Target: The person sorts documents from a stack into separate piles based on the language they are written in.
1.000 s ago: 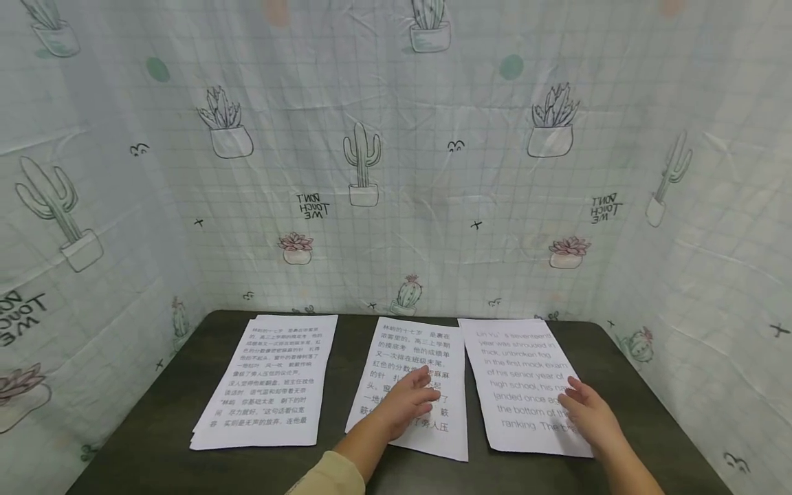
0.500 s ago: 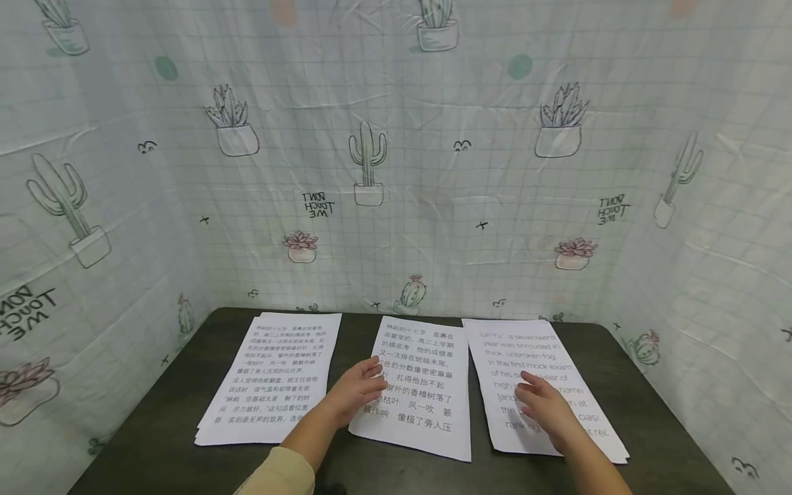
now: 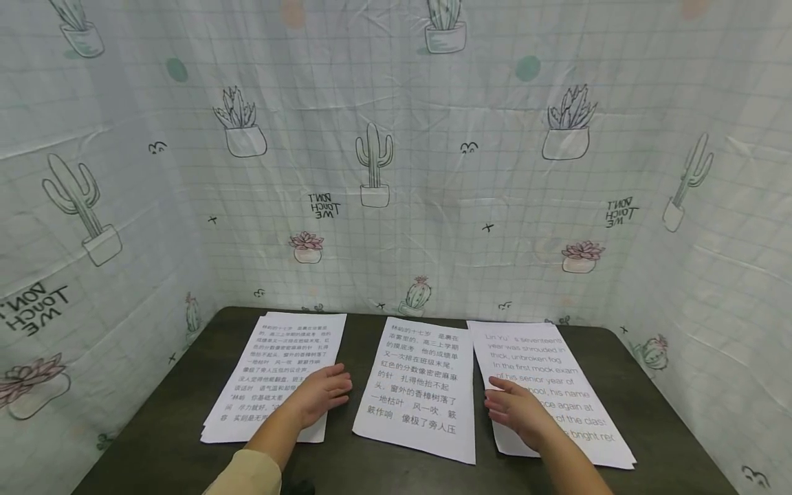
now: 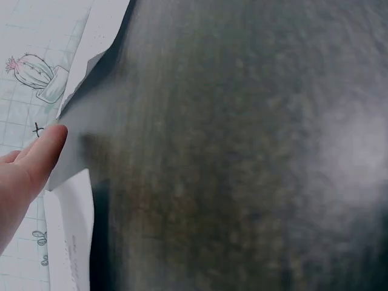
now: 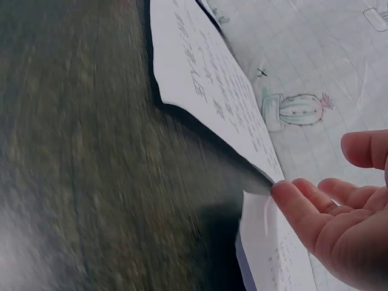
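Three lots of white printed paper lie side by side on a dark table (image 3: 371, 474). My left hand (image 3: 318, 399), fingers extended, is over the right edge of the left paper stack (image 3: 291, 344), which bears Chinese text. The middle paper (image 3: 414, 385), also in Chinese, lies slightly askew between my hands. My right hand (image 3: 520, 416), fingers loosely extended, is over the left edge of the right paper stack (image 3: 532, 354), printed in English. Neither hand holds anything. In the right wrist view, the fingertips (image 5: 285, 193) overlap the gap between two papers.
A pale cloth (image 3: 421, 172) printed with potted cacti and grid lines hangs behind the table and along both sides. Dark tabletop shows between the papers and in front of them. The left and right stacks have slightly uneven edges.
Both hands have moved left: the left from the middle paper to the left stack's right edge, the right across the English stack to its left edge. The papers have stayed in place.
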A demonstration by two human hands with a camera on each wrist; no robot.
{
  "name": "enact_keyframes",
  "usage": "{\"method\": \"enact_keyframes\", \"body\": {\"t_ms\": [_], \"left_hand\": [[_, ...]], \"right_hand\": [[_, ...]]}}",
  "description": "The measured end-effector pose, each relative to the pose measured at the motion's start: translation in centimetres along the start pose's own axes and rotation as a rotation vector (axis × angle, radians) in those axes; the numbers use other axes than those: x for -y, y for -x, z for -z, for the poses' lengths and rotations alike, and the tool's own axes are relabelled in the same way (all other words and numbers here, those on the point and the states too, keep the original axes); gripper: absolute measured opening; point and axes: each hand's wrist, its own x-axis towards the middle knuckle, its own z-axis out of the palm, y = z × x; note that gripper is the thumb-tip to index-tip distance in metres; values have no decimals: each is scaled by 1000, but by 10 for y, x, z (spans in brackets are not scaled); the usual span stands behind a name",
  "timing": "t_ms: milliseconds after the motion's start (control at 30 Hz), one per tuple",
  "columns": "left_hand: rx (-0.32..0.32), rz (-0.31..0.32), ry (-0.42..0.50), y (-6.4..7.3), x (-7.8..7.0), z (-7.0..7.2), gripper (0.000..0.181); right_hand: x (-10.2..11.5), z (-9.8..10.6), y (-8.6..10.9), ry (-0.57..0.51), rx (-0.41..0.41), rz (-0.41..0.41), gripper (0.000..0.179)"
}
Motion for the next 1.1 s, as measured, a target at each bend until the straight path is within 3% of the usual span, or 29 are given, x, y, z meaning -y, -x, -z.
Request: {"method": "enact_keyframes", "body": {"t_ms": [200, 367, 467, 600, 900, 1100], "left_hand": [[18, 22, 62, 1, 9, 2, 74], [95, 3, 90, 4, 16, 4, 85], [132, 21, 95, 4, 18, 2, 80], [130, 49, 67, 2, 20, -4, 70], [132, 51, 62, -4, 25, -16, 51], [113, 63, 95, -1, 24, -24, 47]], "right_hand": [[-1, -8, 1, -11, 3, -64, 57], [-3, -13, 5, -25, 19, -106, 54], [-6, -15, 6, -53, 22, -122, 53], [-9, -17, 6, -89, 38, -123, 53], [-15, -28, 1, -170, 257, -40, 65], [-19, -46, 1, -226, 346, -35, 81]]}}
